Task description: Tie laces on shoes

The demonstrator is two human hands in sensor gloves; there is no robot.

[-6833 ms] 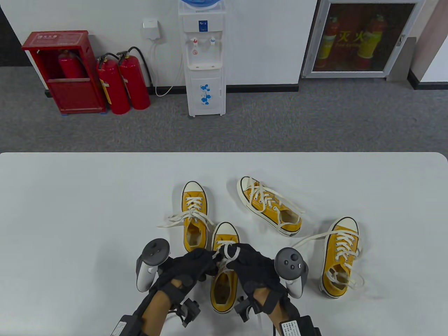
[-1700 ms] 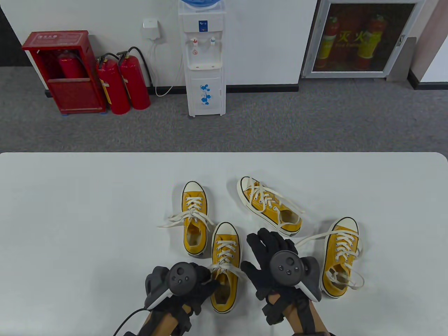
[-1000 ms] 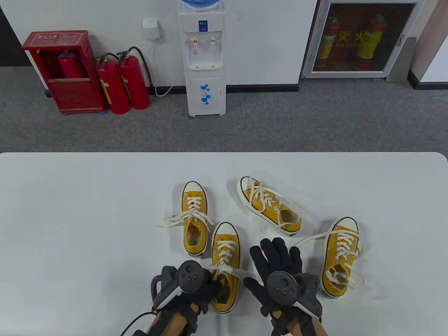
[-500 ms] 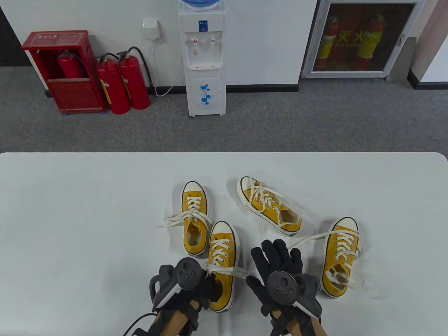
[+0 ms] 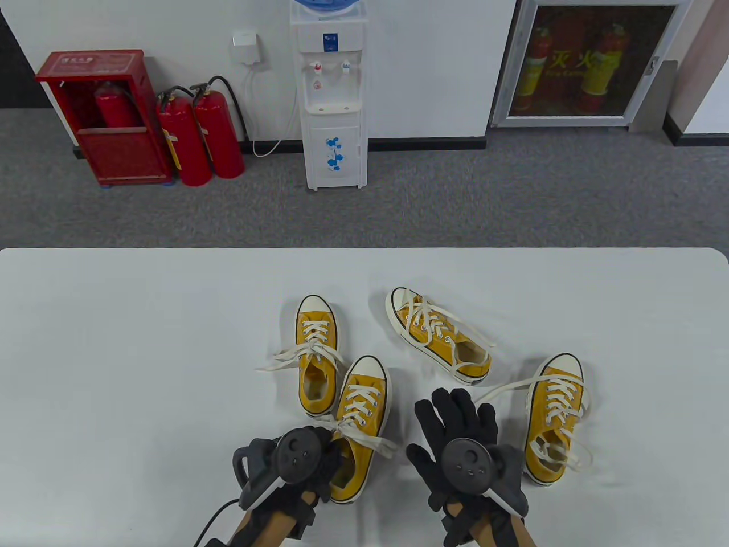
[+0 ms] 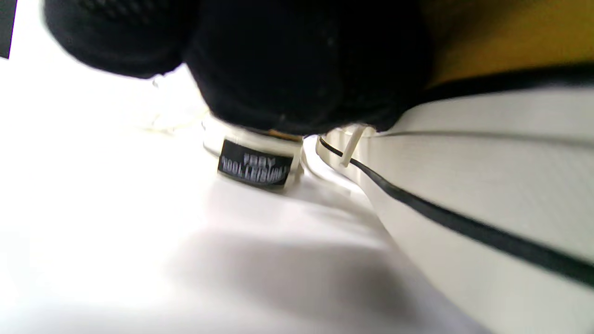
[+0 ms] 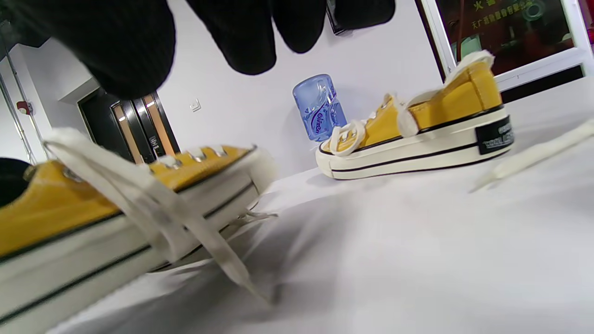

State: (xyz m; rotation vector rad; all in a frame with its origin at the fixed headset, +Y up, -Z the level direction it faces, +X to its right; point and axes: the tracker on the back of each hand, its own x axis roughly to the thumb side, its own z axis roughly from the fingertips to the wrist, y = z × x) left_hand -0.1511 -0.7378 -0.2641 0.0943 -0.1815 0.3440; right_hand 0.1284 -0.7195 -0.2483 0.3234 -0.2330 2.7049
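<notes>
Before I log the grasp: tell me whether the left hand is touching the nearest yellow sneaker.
Touching. In the table view the left hand grips the nearest yellow sneaker at its heel side; the left wrist view shows the glove against its canvas.

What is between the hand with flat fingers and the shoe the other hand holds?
A loose white lace end on bare table, seen in the table view.

Four yellow sneakers are crowding the table's (image 5: 114, 342) near-centre. Near-left shoe (image 5: 359, 424) is sitting tilted, toe touching the upper-left shoe (image 5: 316, 353), no gap there. Left hand (image 5: 296, 464) is blocking its heel side. Right hand (image 5: 461, 439) is filling the lane between that shoe and the right shoe (image 5: 555, 419). Loose lace (image 5: 501, 390) is crossing above that lane, toward the angled shoe (image 5: 438, 336). Wide bare table is lying left, far and far right.
</notes>
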